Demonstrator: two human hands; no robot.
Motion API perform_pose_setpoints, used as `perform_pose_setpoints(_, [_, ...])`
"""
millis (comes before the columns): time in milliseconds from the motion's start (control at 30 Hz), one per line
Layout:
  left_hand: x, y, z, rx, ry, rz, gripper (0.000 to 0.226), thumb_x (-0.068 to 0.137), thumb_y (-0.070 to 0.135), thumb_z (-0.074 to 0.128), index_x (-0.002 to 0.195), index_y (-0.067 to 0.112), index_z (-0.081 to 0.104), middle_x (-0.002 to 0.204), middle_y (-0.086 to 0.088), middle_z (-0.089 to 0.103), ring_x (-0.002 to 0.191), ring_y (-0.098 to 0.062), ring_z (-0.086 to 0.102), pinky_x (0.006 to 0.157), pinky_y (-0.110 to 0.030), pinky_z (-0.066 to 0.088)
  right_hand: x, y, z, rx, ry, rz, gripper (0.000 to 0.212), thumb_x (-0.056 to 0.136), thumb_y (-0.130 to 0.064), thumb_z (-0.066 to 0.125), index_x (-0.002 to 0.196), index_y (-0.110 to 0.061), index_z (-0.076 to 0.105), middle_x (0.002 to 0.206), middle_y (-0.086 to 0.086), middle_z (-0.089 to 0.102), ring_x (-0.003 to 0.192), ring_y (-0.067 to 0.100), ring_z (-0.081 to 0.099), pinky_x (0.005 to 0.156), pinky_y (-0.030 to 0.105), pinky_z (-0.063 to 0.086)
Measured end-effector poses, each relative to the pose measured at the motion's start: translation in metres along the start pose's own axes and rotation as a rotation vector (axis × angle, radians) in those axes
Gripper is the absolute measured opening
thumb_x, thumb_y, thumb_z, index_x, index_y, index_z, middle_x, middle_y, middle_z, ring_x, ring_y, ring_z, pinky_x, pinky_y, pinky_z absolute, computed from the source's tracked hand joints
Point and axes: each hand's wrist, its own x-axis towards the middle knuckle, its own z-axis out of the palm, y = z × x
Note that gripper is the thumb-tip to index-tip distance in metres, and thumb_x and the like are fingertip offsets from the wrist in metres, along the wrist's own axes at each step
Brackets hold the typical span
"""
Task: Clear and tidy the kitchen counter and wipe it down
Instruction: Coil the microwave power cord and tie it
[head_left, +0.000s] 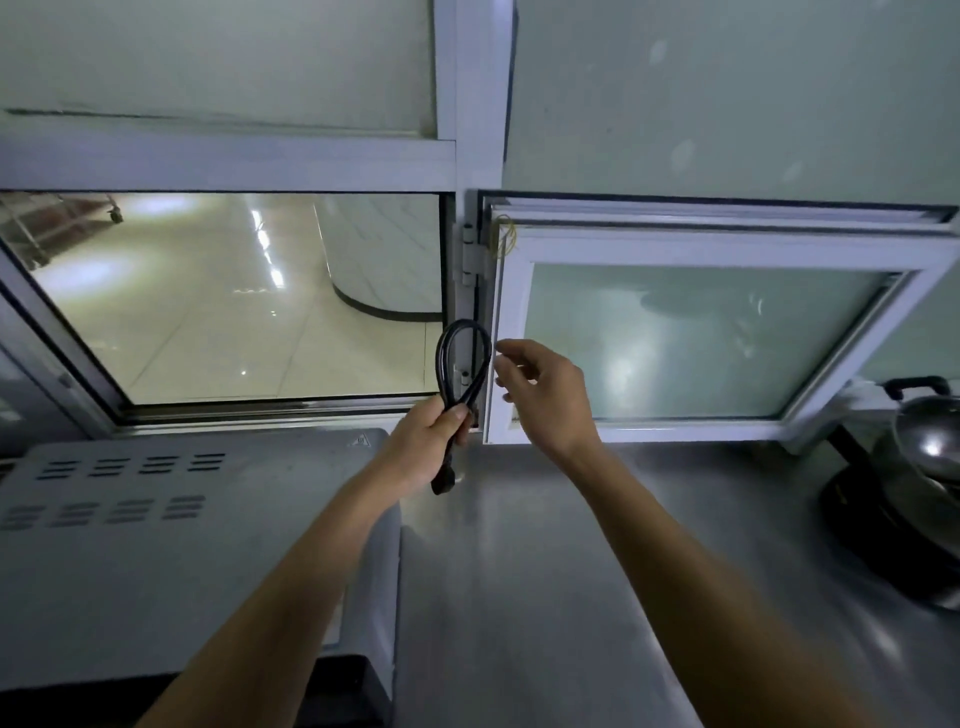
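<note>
My left hand (428, 447) grips a black power cord (460, 364) folded into an upright loop, with its plug end hanging below my fist above the steel counter (545, 571). My right hand (545, 389) hovers just right of the loop, fingers loosely curled and holding nothing; its fingertips are close to the cord, and whether they touch it cannot be seen.
A grey microwave (182, 530) with vent slots fills the counter's left. A steel wok on a black induction cooker (914, 519) stands at the right edge. Behind is an open serving window (234, 301) and a white-framed frosted sash (701, 338) swung inward over the counter.
</note>
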Motion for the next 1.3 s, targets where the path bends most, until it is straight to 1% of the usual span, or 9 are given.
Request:
perform_pose_setpoints(100, [0.016, 0.007, -0.008, -0.028, 0.009, 0.024, 0.033, 0.106, 0.025, 0.041, 0.08, 0.013, 0.058, 0.074, 0.001, 0.06, 0.072, -0.012, 0.053, 0.072, -0.034, 0.04, 0.028, -0.008, -0.004, -0.071, 0.062, -0.063, 0.025, 0.098, -0.022, 0.06, 0.119, -0.013, 0.069, 0.1, -0.003, 0.073, 0.087, 0.007, 0.067, 0.084, 0.035, 0.058])
perform_pose_setpoints(167, [0.028, 0.012, -0.012, -0.042, 0.014, 0.061, 0.035, 0.106, 0.022, 0.04, 0.079, 0.007, 0.057, 0.072, 0.002, 0.059, 0.069, -0.009, 0.053, 0.075, -0.035, 0.041, 0.051, -0.014, -0.007, -0.165, 0.094, -0.097, 0.03, 0.098, -0.025, 0.06, 0.124, -0.012, 0.068, 0.111, 0.0, 0.072, 0.09, 0.008, 0.064, 0.086, 0.027, 0.055])
perform_pose_setpoints(333, [0.049, 0.003, -0.021, -0.107, 0.035, 0.112, 0.035, 0.101, 0.031, 0.042, 0.075, 0.013, 0.057, 0.066, 0.006, 0.058, 0.071, -0.021, 0.052, 0.074, -0.039, 0.042, 0.106, -0.021, -0.012, -0.336, 0.176, -0.22, 0.03, 0.098, -0.023, 0.062, 0.126, -0.014, 0.065, 0.118, 0.003, 0.065, 0.096, 0.014, 0.061, 0.086, 0.027, 0.051])
perform_pose_setpoints(433, [0.052, -0.003, -0.017, -0.172, 0.021, 0.09, 0.034, 0.106, 0.02, 0.042, 0.078, 0.008, 0.057, 0.064, 0.008, 0.058, 0.07, -0.015, 0.053, 0.074, -0.035, 0.041, 0.136, -0.019, -0.011, -0.449, 0.189, -0.292, 0.02, 0.098, -0.022, 0.06, 0.114, -0.016, 0.07, 0.109, 0.005, 0.063, 0.099, 0.022, 0.059, 0.087, 0.035, 0.052])
perform_pose_setpoints(600, [0.056, -0.005, -0.014, -0.202, 0.027, 0.076, 0.032, 0.106, 0.016, 0.041, 0.08, 0.009, 0.057, 0.066, 0.004, 0.057, 0.065, -0.008, 0.052, 0.069, -0.028, 0.041, 0.162, -0.023, 0.0, -0.565, 0.17, -0.318, 0.015, 0.097, -0.022, 0.059, 0.094, -0.016, 0.072, 0.093, 0.006, 0.058, 0.083, 0.018, 0.054, 0.071, 0.026, 0.043])
perform_pose_setpoints(733, [0.058, -0.006, -0.014, -0.213, 0.033, 0.058, 0.032, 0.107, 0.018, 0.04, 0.08, 0.011, 0.057, 0.067, 0.004, 0.057, 0.064, -0.007, 0.052, 0.066, -0.027, 0.041, 0.169, -0.024, 0.005, -0.57, 0.234, -0.321, 0.029, 0.092, -0.011, 0.062, 0.063, -0.014, 0.058, 0.074, 0.006, 0.056, 0.067, 0.019, 0.054, 0.06, 0.033, 0.048])
perform_pose_setpoints(933, [0.056, -0.011, -0.008, -0.241, 0.044, 0.049, 0.031, 0.106, 0.013, 0.041, 0.08, 0.01, 0.057, 0.068, 0.0, 0.057, 0.066, -0.01, 0.052, 0.067, -0.023, 0.041, 0.17, -0.02, 0.006, -0.63, 0.27, -0.388, 0.025, 0.089, 0.001, 0.059, 0.065, -0.006, 0.063, 0.073, 0.007, 0.058, 0.065, 0.022, 0.055, 0.058, 0.04, 0.051])
perform_pose_setpoints(1100, [0.052, -0.012, -0.008, -0.234, 0.042, 0.036, 0.03, 0.105, 0.014, 0.041, 0.081, 0.008, 0.056, 0.07, -0.003, 0.057, 0.064, -0.009, 0.051, 0.063, -0.018, 0.041, 0.175, -0.014, 0.006, -0.69, 0.268, -0.438, 0.021, 0.092, -0.004, 0.059, 0.071, -0.005, 0.065, 0.076, 0.008, 0.058, 0.069, 0.024, 0.053, 0.057, 0.038, 0.05])
perform_pose_setpoints(1300, [0.047, -0.019, -0.009, -0.223, 0.05, -0.005, 0.032, 0.105, 0.019, 0.042, 0.08, 0.01, 0.06, 0.07, -0.001, 0.059, 0.067, -0.012, 0.054, 0.072, -0.03, 0.042, 0.175, -0.017, 0.007, -0.641, 0.266, -0.446, 0.015, 0.094, -0.006, 0.056, 0.081, -0.005, 0.065, 0.086, 0.009, 0.061, 0.08, 0.024, 0.055, 0.061, 0.035, 0.05])
